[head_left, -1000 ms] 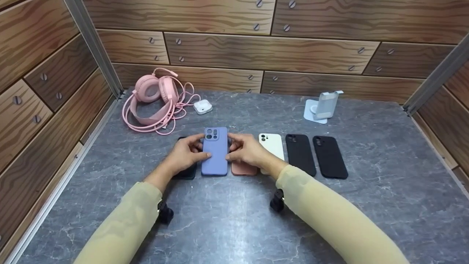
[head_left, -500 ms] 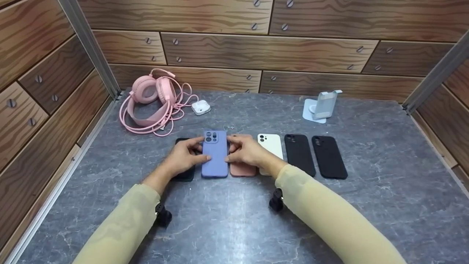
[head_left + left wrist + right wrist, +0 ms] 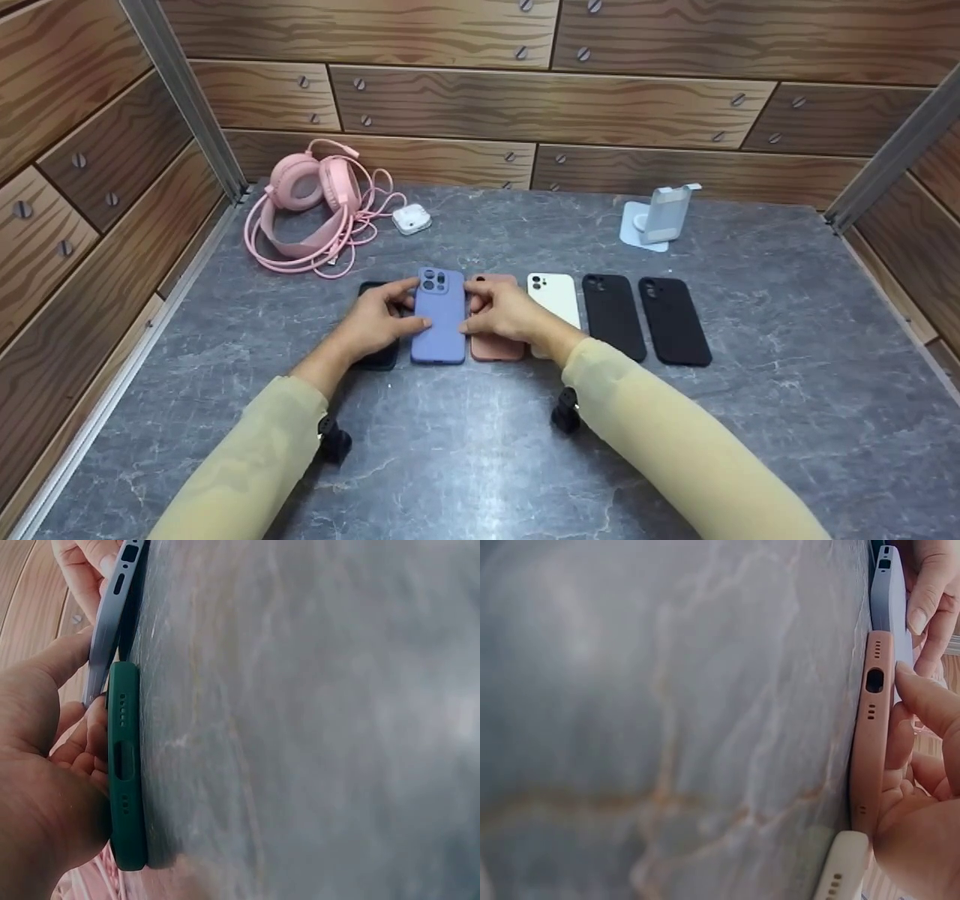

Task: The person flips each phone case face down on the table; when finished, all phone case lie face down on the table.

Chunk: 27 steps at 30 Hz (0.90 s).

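In the head view, a lavender-blue phone case (image 3: 439,334) with a camera cutout is held between both hands. My left hand (image 3: 369,324) pinches its left side, thumb over the back. The right hand (image 3: 510,309) holds the opposite edge with thumb and fingertips. A dark green phone case (image 3: 127,802) lies under the left hand, partly covered. In the left wrist view the lavender case slants, its left side raised above the green one. Beneath the right hand is a pink phone case (image 3: 870,757), mostly hidden from above.
Rightward in the row lie a white case (image 3: 553,292) and two black cases (image 3: 615,319). Pink headphones (image 3: 300,217) with coiled cable and a small white box (image 3: 412,219) sit back left. A pale folding stand (image 3: 666,216) is back right. Wood-patterned walls (image 3: 450,105) enclose the table.
The lavender case has come slightly nearer the person and lower, both hands moving with it. Its top now leans a little left. The other cases stay in place.
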Each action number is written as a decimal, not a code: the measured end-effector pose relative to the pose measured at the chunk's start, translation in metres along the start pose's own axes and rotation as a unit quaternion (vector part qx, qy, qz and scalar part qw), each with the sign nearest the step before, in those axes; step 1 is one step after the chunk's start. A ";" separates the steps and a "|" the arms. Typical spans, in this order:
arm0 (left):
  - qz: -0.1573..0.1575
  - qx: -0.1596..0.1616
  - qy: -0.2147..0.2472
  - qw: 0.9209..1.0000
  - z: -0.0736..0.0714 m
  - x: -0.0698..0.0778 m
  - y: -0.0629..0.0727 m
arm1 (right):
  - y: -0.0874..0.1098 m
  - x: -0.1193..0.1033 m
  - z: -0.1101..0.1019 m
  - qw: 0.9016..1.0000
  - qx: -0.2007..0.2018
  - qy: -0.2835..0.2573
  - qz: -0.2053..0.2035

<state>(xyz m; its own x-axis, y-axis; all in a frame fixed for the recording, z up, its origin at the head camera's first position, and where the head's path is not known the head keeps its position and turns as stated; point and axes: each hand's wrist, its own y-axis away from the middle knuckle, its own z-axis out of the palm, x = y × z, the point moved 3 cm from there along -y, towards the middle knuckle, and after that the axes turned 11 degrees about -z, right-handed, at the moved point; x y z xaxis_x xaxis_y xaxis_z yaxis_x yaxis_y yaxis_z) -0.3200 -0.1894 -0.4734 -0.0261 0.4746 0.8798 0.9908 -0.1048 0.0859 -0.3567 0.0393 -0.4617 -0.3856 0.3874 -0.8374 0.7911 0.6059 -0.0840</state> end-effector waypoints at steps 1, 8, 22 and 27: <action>0.002 0.000 0.003 1.000 0.000 0.000 0.000 | 0.000 0.000 0.000 1.000 0.000 0.001 0.001; -0.008 0.001 0.009 1.000 0.000 -0.002 0.000 | 0.001 0.000 0.001 1.000 0.000 -0.003 0.013; 0.002 0.007 0.005 1.000 -0.001 -0.003 0.000 | 0.002 0.000 0.002 1.000 0.000 -0.005 0.030; -0.006 0.007 -0.015 1.000 -0.001 -0.002 0.000 | 0.003 0.000 0.001 0.999 -0.001 -0.007 0.033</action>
<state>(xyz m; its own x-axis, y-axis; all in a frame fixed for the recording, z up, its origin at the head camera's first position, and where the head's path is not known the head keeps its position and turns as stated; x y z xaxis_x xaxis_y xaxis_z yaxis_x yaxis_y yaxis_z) -0.3201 -0.1910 -0.4748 -0.0344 0.5012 0.8647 0.9923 -0.0859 0.0892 -0.3539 0.0409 -0.4622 -0.3260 0.4163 -0.8488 0.8131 0.5815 -0.0271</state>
